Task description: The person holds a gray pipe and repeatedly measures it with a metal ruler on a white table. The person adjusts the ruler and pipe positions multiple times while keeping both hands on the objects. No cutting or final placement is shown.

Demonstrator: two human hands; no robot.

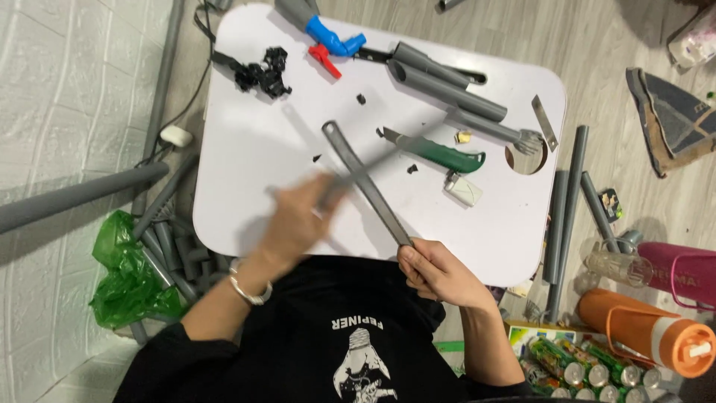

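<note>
both hands are working: our right hand (440, 272) is gripping a grey strip (365, 181) over the bench (246, 157), our blurred left hand (298, 216) is gripping a thin tool across it, black shavings (262, 72) already lying about, shaping seemingly unfinished.

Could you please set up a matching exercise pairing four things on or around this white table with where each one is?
Things:
1. grey pipe piece
2. green-handled knife
3. blue pipe fitting
4. green plastic bag

Places:
A. on the floor to the left of the white table
B. at the table's far edge, beside a red valve handle
C. held at its near end by the right hand
D. lying on the table's middle, handle toward the right

Pairs: 1-C, 2-D, 3-B, 4-A
</note>
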